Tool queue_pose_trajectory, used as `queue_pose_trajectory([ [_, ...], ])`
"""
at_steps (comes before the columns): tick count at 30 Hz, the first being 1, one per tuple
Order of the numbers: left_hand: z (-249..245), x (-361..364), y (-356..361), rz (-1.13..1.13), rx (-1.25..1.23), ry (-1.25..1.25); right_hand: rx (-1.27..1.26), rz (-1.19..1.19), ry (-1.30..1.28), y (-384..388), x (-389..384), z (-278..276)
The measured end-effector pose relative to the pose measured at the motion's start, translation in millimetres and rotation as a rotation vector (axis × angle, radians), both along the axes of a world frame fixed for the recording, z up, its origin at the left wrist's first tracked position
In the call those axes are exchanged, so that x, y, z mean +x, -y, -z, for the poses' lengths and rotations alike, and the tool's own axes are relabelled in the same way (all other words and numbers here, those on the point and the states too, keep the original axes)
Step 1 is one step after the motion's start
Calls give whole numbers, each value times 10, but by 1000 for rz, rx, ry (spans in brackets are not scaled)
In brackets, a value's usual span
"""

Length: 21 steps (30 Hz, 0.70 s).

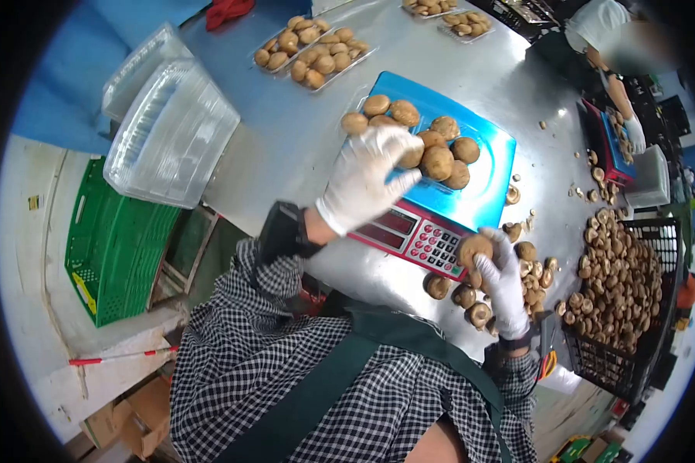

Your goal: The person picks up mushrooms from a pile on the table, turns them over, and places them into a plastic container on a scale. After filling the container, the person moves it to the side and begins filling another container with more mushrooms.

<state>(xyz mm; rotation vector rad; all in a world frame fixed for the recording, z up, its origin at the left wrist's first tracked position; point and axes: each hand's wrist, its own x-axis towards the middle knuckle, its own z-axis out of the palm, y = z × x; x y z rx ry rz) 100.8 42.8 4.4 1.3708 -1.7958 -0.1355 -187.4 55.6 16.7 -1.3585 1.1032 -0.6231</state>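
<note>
My left hand [369, 179], in a white glove, reaches over the near left part of a tray of brown mushrooms [438, 163]. Its fingers curve over the mushrooms with the thumb apart; whether the fingertips hold one is hidden. The tray rests on the blue plate [499, 163] of a scale with a red body and keypad [435, 245]. At the scale's right corner, my right hand [502, 279], also gloved, is closed on a mushroom [475, 251]. Loose mushrooms [479, 314] lie on the metal table beside and below that hand.
Stacked clear trays [174, 131] stand at the left table edge. Filled trays [332, 56] sit farther back. A black crate heaped with mushrooms [618, 285] is at the right. Behind it, a co-worker's gloved hand [635, 134] is at another scale. Green crates [120, 239] stand lower left.
</note>
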Motion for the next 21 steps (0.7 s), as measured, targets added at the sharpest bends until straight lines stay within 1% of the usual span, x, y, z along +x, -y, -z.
queue_pose_trajectory([
  [4,121,195,452,-42,29,196,-261,15,-11,702,241,-37],
  [5,190,194,501,-41,15,199,-310,-7,-28,863,349,-82],
  [7,275,180,553,-164,27,358,-392,-26,-73,1061,628,-249],
  [8,282,184,557,-166,17,359,-401,-80,-40,1181,735,-253],
  [10,261,187,525,-158,143,348,-286,-102,-25,1325,969,-324],
  [11,256,174,508,-172,128,339,-294,-104,-23,1423,1050,-296],
  [13,266,166,494,-175,127,301,-406,-129,-208,1602,1197,-136],
  [14,278,166,495,-179,125,282,-413,-136,-206,1662,1233,-87],
  [16,303,165,494,-192,120,265,-561,-247,-368,1761,1279,4],
  [17,317,162,489,-192,121,248,-628,-298,-338,1846,1267,119],
  [18,329,161,491,-192,121,231,-631,-308,-341,1863,1272,124],
  [20,348,164,492,-197,103,224,-807,-326,-401,1848,1237,146],
  [21,340,163,488,-197,95,218,-792,-322,-395,1860,1233,182],
])
